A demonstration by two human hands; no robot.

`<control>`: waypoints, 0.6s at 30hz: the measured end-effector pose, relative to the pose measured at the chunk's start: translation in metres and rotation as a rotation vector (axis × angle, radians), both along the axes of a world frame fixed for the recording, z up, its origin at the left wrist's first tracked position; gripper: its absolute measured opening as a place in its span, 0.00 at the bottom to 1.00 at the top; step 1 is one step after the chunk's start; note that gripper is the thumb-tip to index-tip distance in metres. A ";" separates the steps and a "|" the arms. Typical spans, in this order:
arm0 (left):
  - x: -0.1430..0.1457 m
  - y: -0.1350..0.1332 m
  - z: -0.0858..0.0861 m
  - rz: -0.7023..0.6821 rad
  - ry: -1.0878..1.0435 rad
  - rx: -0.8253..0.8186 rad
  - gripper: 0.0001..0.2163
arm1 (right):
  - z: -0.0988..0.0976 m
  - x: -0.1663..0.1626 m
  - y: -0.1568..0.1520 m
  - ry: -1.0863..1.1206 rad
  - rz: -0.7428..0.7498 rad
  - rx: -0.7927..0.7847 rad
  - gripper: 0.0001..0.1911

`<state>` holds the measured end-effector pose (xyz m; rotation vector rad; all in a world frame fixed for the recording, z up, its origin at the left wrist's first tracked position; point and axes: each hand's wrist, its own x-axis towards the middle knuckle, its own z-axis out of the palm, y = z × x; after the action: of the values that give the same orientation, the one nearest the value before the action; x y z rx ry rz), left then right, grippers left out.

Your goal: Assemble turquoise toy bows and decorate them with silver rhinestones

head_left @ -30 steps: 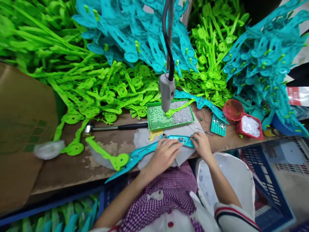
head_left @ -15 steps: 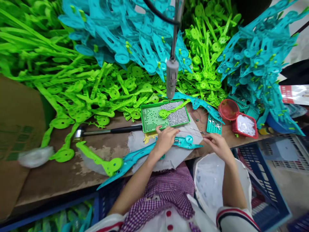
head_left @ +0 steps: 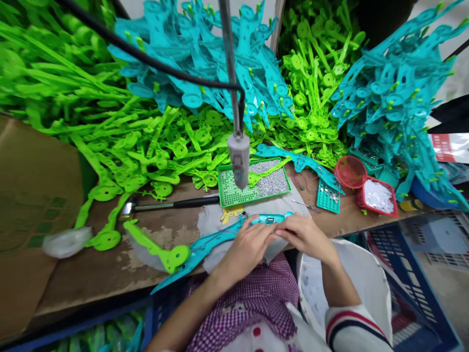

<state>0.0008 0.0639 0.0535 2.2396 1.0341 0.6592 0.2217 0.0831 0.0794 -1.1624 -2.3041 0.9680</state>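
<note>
A long turquoise plastic part lies across the bench edge, partly on a grey cloth. My left hand is closed over its right half, fingers bent and pressing on its near side. Against those fingertips my right hand pinches, also at the part's near edge. What sits between the right fingertips is hidden. A small metal piece shows in the part just beyond the hands. Under the part's left end lies a lime green arm-shaped piece. Behind the hands, a thin metal tool rests on the cloth.
A hanging electric screwdriver is over a green tray of small metal pieces. A hammer lies left. A teal tray and red box stand right. Green and turquoise parts are heaped behind; a white bucket stands below.
My right hand has moved left from the wires beside the teal tray to meet my left hand at the turquoise part. The hanging screwdriver appears lower and further left.
</note>
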 end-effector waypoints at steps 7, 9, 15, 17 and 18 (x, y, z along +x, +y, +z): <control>-0.028 -0.005 -0.031 0.254 -0.198 -0.340 0.13 | -0.038 0.006 0.119 -0.170 -0.416 0.335 0.17; -0.032 -0.013 -0.034 0.284 -0.244 -0.361 0.14 | -0.052 -0.010 0.148 -0.304 -0.274 0.397 0.16; -0.039 -0.025 -0.049 0.382 -0.341 -0.405 0.11 | -0.072 -0.042 0.170 -0.533 -0.091 0.404 0.11; -0.042 -0.025 -0.051 0.403 -0.366 -0.415 0.10 | -0.067 -0.038 0.168 -0.470 -0.088 0.407 0.10; -0.043 -0.024 -0.050 0.398 -0.370 -0.410 0.10 | -0.063 -0.033 0.165 -0.412 -0.090 0.405 0.11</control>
<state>-0.0423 0.0396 0.0037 1.5049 1.2929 0.8946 0.1891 0.2480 0.0168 -1.3617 -2.5647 0.2168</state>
